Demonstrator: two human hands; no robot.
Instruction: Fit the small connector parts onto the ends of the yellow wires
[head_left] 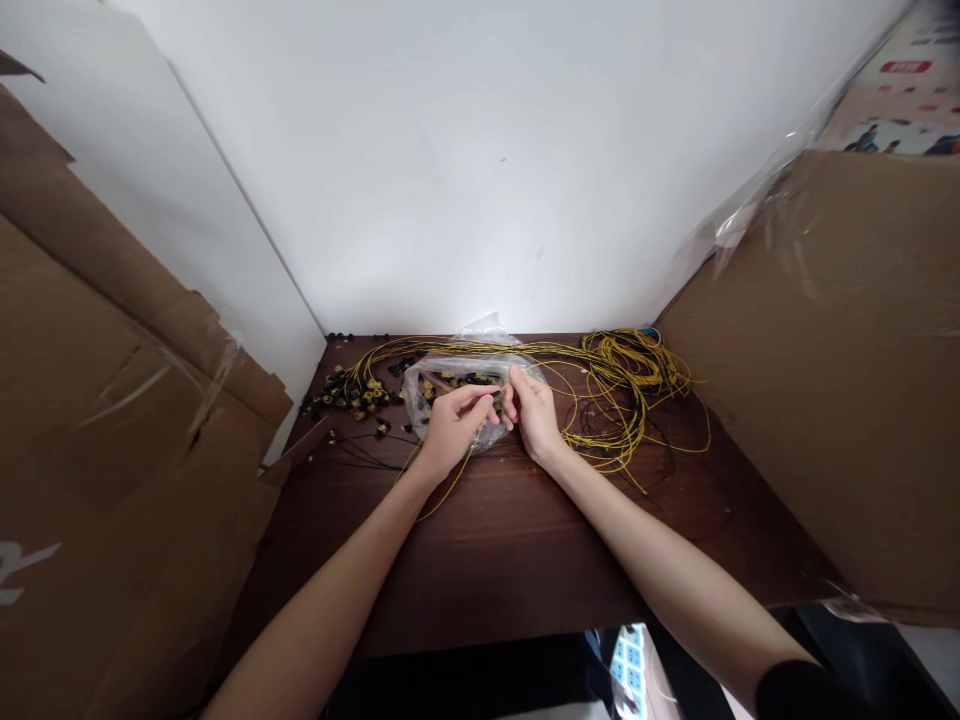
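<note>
Both hands meet above a clear plastic bag (414,385) that holds small black and yellow parts. My left hand (453,428) is closed in a pinch on a thin yellow wire (451,490), whose loose length hangs below it in a loop over the table. Close beside it, my right hand (535,414) is closed too, thumb and finger pinching at the wire's end. Whatever small piece sits between the fingertips is too small to make out. To the left lies a pile of black and yellow connectors (358,392) with wires running from it.
A big coil of yellow wires (626,400) spreads at the right of the brown table (517,560). Cardboard walls in, the left box (127,430) and the right box (832,370), flank it. Behind rises a white wall (480,180). Small black pieces (341,336) lie far left.
</note>
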